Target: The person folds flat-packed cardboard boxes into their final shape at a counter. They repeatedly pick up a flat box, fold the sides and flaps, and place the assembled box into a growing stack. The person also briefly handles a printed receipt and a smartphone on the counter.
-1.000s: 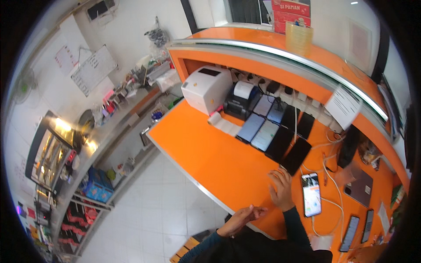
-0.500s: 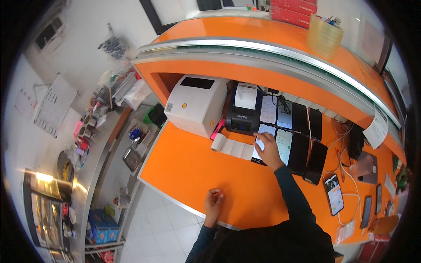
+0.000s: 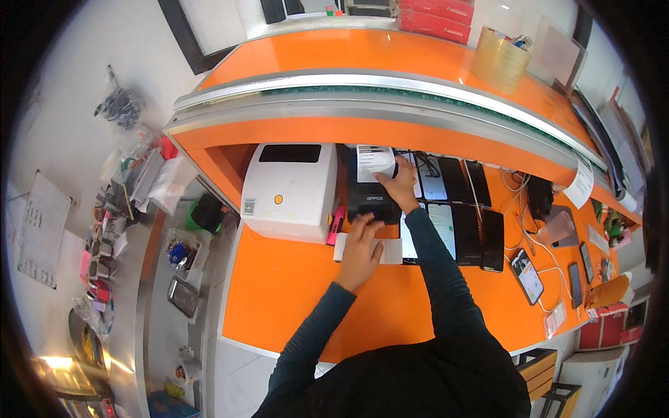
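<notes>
A black receipt printer stands on the orange counter with a printed white receipt sticking out of its top. My right hand is at the receipt's right edge, thumb and fingers closed about the paper. My left hand reaches to the printer's lower front. Its fingers are stretched forward with the thumb apart, and nothing shows in them. Under and beside that hand lies a white paper strip, partly hidden by it. Several smartphones lie right of the printer, some lit, such as the phone beside my right forearm.
A large white label printer stands on the left, with a pink object beside it. An orange shelf with a metal edge overhangs the devices. Cables and a charging phone lie to the right.
My right hand has left the lit phone and moved up and left to the receipt. My left hand has risen from the counter's front to the printer. The view has shifted.
</notes>
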A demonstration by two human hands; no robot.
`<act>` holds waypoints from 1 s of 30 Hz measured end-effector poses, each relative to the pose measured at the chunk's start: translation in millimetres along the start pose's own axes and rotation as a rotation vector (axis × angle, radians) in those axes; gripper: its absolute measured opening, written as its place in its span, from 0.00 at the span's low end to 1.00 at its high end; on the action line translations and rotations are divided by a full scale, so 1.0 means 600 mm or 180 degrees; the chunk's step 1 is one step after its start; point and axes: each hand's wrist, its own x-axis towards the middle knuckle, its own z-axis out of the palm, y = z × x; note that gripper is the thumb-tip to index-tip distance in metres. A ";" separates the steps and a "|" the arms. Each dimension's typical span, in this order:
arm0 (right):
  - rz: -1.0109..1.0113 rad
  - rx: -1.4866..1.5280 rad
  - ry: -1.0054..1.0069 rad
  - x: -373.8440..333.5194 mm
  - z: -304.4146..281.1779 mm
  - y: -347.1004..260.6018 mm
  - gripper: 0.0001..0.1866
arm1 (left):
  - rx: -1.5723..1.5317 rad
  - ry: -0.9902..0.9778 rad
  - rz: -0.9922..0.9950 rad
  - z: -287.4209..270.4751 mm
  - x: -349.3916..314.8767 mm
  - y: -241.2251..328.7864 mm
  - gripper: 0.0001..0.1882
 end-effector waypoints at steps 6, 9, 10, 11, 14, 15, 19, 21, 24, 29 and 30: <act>-0.1438 0.1192 -0.1384 -0.082 -0.111 -0.134 0.13 | 0.1124 -0.0170 -0.0039 0.068 0.007 -0.106 0.31; -0.1964 -0.0266 -0.1804 -0.158 -0.169 -0.064 0.10 | 0.1684 -0.0665 0.0233 0.058 0.011 -0.083 0.33; -0.1903 -0.0631 -0.1964 -0.177 -0.188 -0.035 0.09 | 0.1317 -0.0311 -0.0015 0.053 0.013 -0.067 0.34; -0.1809 -0.1021 -0.2124 -0.195 -0.210 -0.002 0.08 | 0.1572 -0.0490 -0.0050 0.048 0.018 -0.060 0.35; -0.0910 -0.0146 -0.2172 -0.216 -0.276 0.034 0.08 | 0.2062 -0.0691 0.0007 0.043 0.023 -0.059 0.37; -0.0860 0.0287 -0.2311 -0.209 -0.297 0.006 0.08 | 0.2223 -0.0697 0.0013 0.037 0.019 -0.062 0.39; -0.0559 0.1069 -0.1815 -0.195 -0.354 -0.100 0.16 | 0.0005 -0.1436 -0.0620 -0.003 0.041 -0.045 0.36; -0.0392 0.1903 -0.1329 -0.186 -0.361 -0.123 0.32 | -0.3290 -0.1745 -0.0674 -0.047 0.064 0.086 0.37; -0.0193 0.2421 -0.1195 -0.175 -0.352 -0.178 0.41 | -0.3251 -0.1261 -0.0301 -0.106 0.068 0.232 0.24; -0.0945 0.2620 -0.0927 -0.209 -0.315 -0.259 0.48 | -0.4028 -0.0008 -0.0745 -0.204 0.087 0.314 0.20; -0.1000 0.2658 -0.0895 -0.219 -0.314 -0.271 0.49 | -0.4333 0.0034 -0.0836 -0.222 0.091 0.320 0.19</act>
